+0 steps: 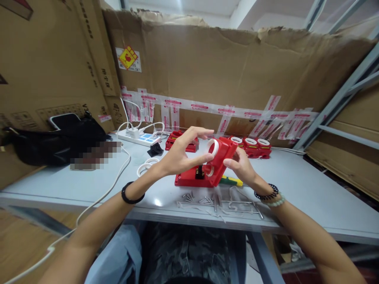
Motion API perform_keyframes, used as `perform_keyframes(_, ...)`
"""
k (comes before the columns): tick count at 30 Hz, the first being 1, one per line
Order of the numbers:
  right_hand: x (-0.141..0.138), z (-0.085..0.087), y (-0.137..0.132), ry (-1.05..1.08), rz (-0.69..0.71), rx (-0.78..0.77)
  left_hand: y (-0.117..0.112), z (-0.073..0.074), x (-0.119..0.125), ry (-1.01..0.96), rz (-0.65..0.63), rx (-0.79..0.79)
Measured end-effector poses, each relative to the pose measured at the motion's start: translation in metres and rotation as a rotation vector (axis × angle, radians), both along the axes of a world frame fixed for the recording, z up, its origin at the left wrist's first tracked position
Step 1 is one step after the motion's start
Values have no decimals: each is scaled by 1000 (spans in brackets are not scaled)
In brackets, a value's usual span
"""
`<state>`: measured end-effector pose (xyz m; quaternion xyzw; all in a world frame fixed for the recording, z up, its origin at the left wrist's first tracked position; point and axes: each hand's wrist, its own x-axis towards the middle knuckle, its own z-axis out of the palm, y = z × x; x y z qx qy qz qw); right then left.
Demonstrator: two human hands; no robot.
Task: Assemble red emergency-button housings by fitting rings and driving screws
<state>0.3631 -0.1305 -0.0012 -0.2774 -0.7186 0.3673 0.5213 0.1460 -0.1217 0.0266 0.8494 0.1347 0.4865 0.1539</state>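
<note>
My right hand (pixel 243 167) grips the right edge of a tilted red plastic panel (pixel 225 152), its thumb on the near side. A white ring (pixel 216 147) sits at the panel's left face. My left hand (pixel 179 152) reaches in from the left, its thumb against this ring and its straight fingers spread above it. Lower on the panel shows another ring (pixel 210 172), partly in shadow. Beneath the panel lies a red base (pixel 188 180) with a small black part (pixel 199 172) on it. A green and yellow handle (pixel 233 181) lies beside the base, partly hidden.
Loose screws (pixel 207 200) and thin metal rods (pixel 248 202) with clear plastic lie near the front edge. White rings (pixel 143 169), a black piece (pixel 155 149) and a power strip (pixel 137 138) are left. Behind stand more red parts (pixel 257 149) before a cardboard wall (pixel 207 67).
</note>
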Motion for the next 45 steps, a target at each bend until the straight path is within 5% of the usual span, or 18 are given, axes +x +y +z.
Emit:
perform_keyframes(6, 0, 2, -2, 0, -14, 8, -2, 4, -1, 125, -94, 95)
perform_keyframes(12, 0, 0, -2, -25, -20, -8, 0, 0, 0, 22, 12, -67)
perform_keyframes(17, -1, 2, -2, -12, -25, 19, 0, 3, -2, 110, -115, 23)
perform_keyframes(23, -1, 1, -3, -32, -15, -13, 3, -1, 0, 35, -26, -57)
perform_keyframes(28, -2, 2, -2, -11, -18, -19, 1, 1, 0, 102, -153, 42)
perform_keyframes(33, -3, 2, -3, -33, 12, -6, 2, -4, 3, 27, -14, -112)
perform_keyframes(39, -1, -3, 1, 22, 37, -16, 3, 0, -1, 126, -126, 105)
perform_keyframes(45, -3, 1, -1, 11, 44, -9, 3, -2, 1, 59, -25, -23)
